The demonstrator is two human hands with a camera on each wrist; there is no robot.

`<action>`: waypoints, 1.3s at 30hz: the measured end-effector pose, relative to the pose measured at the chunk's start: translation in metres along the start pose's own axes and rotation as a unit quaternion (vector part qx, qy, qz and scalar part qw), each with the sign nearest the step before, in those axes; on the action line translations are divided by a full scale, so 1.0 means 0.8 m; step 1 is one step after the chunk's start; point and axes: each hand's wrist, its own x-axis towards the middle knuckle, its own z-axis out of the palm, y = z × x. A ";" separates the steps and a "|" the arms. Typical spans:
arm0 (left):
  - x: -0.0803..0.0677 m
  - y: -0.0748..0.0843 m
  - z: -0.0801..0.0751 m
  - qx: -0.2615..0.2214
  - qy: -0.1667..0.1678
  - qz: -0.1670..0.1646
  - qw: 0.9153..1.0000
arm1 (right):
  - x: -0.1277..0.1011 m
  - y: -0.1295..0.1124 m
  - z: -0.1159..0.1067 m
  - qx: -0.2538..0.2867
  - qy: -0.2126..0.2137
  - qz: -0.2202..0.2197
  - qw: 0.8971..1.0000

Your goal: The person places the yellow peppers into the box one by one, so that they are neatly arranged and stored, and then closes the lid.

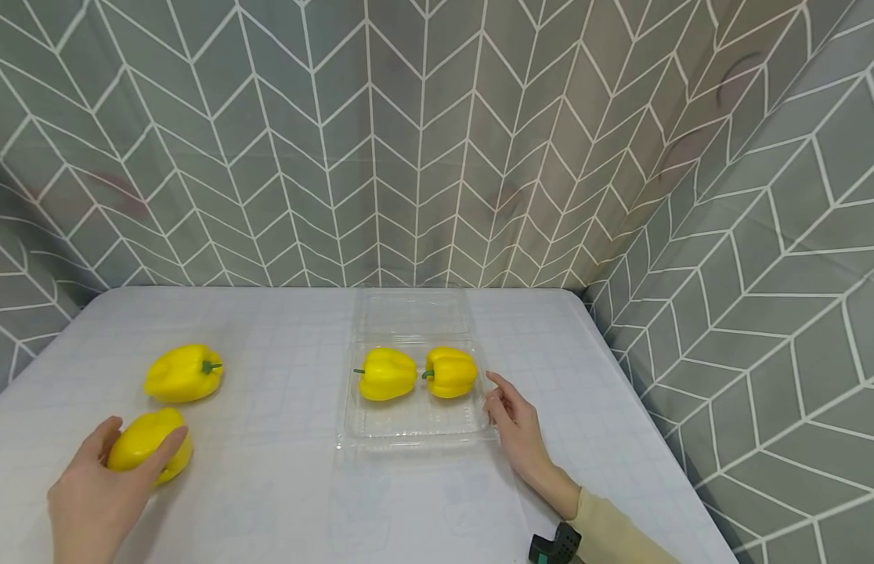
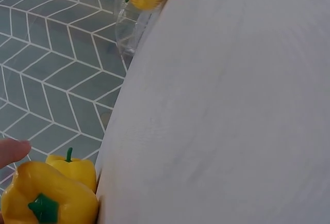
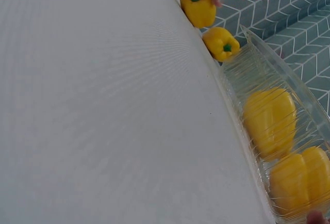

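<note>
My left hand holds a yellow bell pepper on the left side of the table, thumb on its near side and fingers beyond. Just behind that one lies another yellow bell pepper, its green stem facing right. A clear plastic clamshell box lies with its lid folded back. Two yellow bell peppers, a left one and a right one, sit side by side in its base, stems to the left. At the box's right edge, my right hand touches the rim with loosely bent fingers.
A white cloth covers the table. Grey curtains with white chevron lines hang behind it and along the right side. A black wrist device sits beside the right sleeve.
</note>
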 end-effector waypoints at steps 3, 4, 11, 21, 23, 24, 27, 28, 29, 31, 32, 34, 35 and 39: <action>0.003 -0.002 0.002 -0.004 -0.005 -0.004 1.000 | 0.000 0.000 0.000 0.001 0.001 -0.002 1.000; 0.004 -0.003 0.002 -0.004 -0.006 -0.005 1.000 | 0.000 0.000 0.000 0.002 0.001 -0.002 1.000; 0.006 -0.004 0.002 0.001 -0.015 -0.013 1.000 | 0.000 0.001 -0.001 0.003 0.000 -0.005 1.000; 0.001 -0.002 0.001 0.022 -0.042 -0.025 0.999 | 0.000 0.001 0.000 0.004 -0.004 -0.002 1.000; 0.000 -0.001 0.000 0.024 -0.041 -0.022 0.999 | 0.000 0.002 0.000 0.005 -0.004 -0.002 1.000; 0.000 -0.001 -0.001 0.025 -0.041 -0.020 0.999 | 0.000 0.002 0.000 0.005 -0.003 -0.002 1.000; -0.001 0.000 -0.002 0.028 -0.041 -0.016 0.999 | 0.000 0.000 0.000 0.007 -0.002 -0.004 1.000; -0.001 0.000 -0.002 0.029 -0.040 -0.016 0.999 | 0.000 0.000 0.000 0.007 -0.002 -0.004 1.000; -0.001 0.000 -0.002 0.030 -0.040 -0.017 0.999 | 0.000 -0.001 0.000 0.008 -0.002 -0.005 1.000; -0.001 0.000 -0.001 0.030 -0.041 -0.019 0.999 | 0.000 -0.002 0.000 0.007 -0.002 -0.004 1.000; -0.001 0.000 -0.001 0.030 -0.041 -0.020 0.999 | 0.000 -0.002 0.000 0.006 -0.001 -0.003 1.000; -0.001 0.000 -0.001 0.030 -0.042 -0.023 0.998 | -0.001 -0.003 0.000 0.004 -0.001 -0.001 1.000; -0.001 0.000 0.000 0.031 -0.042 -0.024 0.998 | -0.001 -0.002 0.000 0.004 -0.001 -0.001 1.000; -0.001 -0.001 -0.001 0.032 -0.045 -0.026 0.998 | 0.000 0.006 0.002 0.006 0.004 -0.010 1.000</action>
